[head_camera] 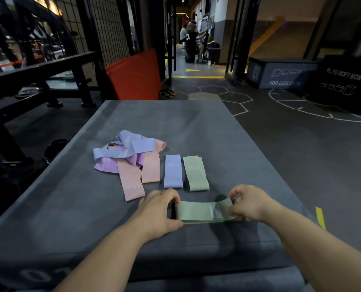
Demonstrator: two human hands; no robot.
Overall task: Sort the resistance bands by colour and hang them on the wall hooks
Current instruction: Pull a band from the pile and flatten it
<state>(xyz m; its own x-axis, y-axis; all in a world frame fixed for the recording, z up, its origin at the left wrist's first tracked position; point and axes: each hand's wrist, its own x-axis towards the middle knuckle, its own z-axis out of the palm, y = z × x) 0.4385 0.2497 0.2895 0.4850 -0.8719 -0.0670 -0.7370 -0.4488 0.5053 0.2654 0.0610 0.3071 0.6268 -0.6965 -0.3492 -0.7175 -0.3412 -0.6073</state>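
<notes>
Sorting is judged to be the step in hand, with hanging not yet begun; no wall hooks are seen in the view. At the left of the grey padded top (pixel 196 123), a tangled pile (pixel 124 151) of blue, purple and pink bands is left unsorted. Just to its right two pink bands (pixel 133 182) are laid out, the nearer one marked 15, their far ends tucked under the pile. Next, a blue band (pixel 173 173) marked 20 is laid flat, and just beside it a laid green band (pixel 196 175) marked 30.

Nearer the person, a held green band (pixel 202 211) is stretched crosswise low over the top. Its left end is gripped by the curled fingers of the left hand (pixel 158 209), and its right end is pinched by the right hand (pixel 249 204).

The next move is judged to call for this band to be turned lengthwise and set on the laid green band without the blue band being nudged. Bare surface is left to the right of the green one and across the far half of the top, so room for further rows is available. The right edge runs close by the right forearm, with a yellow strip (pixel 320 218) just past it. The near edge lies under both forearms, so anything set down there could slip off.
</notes>
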